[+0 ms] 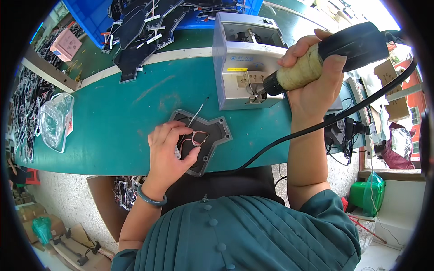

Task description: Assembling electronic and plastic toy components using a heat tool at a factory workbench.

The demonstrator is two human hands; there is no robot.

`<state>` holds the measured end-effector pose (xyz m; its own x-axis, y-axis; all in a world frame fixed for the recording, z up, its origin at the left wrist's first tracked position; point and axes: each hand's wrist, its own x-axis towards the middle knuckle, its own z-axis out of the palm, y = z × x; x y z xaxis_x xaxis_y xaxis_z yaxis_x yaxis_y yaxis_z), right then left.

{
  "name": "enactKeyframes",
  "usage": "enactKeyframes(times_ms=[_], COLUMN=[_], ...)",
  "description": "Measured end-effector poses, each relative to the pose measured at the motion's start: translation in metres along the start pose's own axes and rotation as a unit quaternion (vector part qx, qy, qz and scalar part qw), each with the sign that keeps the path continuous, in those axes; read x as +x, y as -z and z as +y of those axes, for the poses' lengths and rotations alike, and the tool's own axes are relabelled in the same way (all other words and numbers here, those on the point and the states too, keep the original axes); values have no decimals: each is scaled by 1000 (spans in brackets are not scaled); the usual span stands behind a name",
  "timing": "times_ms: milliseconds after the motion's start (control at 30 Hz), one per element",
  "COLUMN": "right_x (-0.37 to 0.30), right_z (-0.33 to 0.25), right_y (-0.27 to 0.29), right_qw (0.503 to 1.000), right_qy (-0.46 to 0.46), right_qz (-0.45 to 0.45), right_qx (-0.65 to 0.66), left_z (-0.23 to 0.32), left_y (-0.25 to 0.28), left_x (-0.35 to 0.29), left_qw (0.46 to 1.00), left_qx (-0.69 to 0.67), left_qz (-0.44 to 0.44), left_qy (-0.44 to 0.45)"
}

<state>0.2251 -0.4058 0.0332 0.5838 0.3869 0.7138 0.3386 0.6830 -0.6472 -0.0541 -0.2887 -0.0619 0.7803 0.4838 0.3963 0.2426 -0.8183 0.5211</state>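
My right hand is wrapped round an electric screwdriver, a black-bodied tool with yellowish tape round its grip. Its tip points down-left at the front outlet of a silver-grey screw feeder; whether it touches a screw there is too small to tell. My left hand rests over a dark, angular plastic housing on the bench. Between thumb and fingers I pinch a small wired part with thin red and white leads, set within the housing. A dark cable with a bare-looking end sticks out past the housing's far edge.
A blue bin at the back overflows with dark housings and wires. A thick black cord loops past my right forearm. A clear plastic bag lies at left, and black adapters at right on the green bench.
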Motion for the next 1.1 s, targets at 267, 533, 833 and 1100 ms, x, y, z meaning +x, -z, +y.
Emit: enactKeyframes(times_ms=[267,533,833,1100], right_x=[16,-4,-51,-48], right_z=[6,-18,4,9], right_y=[4,-2,-37,-39], right_qw=[972,997,988,985], right_qy=[14,-72,-127,-148], right_qz=[-216,-20,-55,-59], right_qx=[87,-8,65,69], left_z=[2,7,16,25], left_y=[-1,-8,-17,-20], left_x=[2,11,14,16], left_qw=[1000,1000,999,999], left_qx=[-3,-4,-20,-30], left_qz=[-2,15,33,28], left_qy=[-5,-14,-22,-14])
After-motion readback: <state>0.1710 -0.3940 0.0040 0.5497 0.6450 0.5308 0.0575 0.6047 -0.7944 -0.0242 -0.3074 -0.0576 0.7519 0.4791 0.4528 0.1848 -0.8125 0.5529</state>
